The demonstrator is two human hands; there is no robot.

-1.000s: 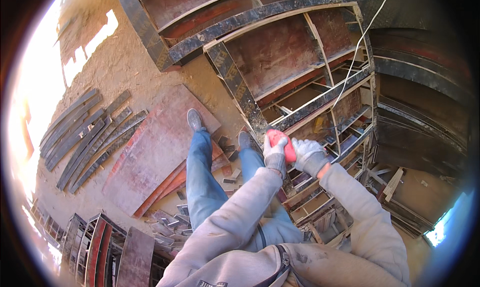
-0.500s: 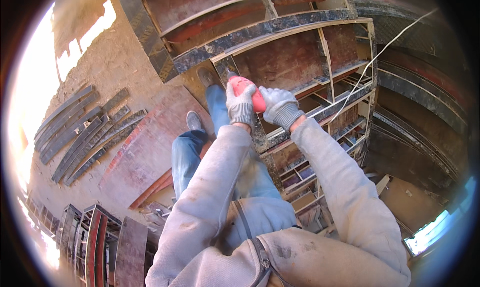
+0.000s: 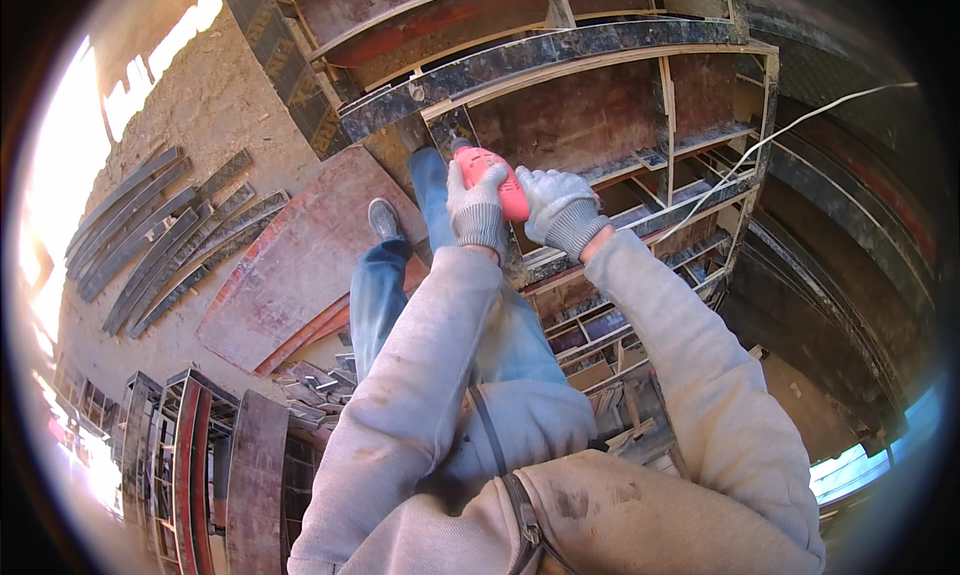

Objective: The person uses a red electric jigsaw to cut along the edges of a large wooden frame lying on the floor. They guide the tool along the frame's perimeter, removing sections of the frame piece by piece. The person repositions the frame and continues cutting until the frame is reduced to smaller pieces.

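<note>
A red power drill is held in both my gloved hands, its dark chuck pointing away from me. My left hand wraps round the drill's body near the front. Behind it, my right hand is closed on the rear of the drill; its fingers are partly hidden. The chuck end is over a dark end board of a wooden formwork frame, close to a long curved dark rail. Whether the bit touches the wood is too small to tell.
Reddish panels fill the framework ahead and to the right. A pale cable crosses it. Several curved dark strips lie on the dirt at left, beside a flat reddish board. More frames stand at lower left.
Both hands keep their grip on the drill, which has barely shifted in the picture. The framework has slid slightly rightward in view, and my farther foot is now mostly hidden.
</note>
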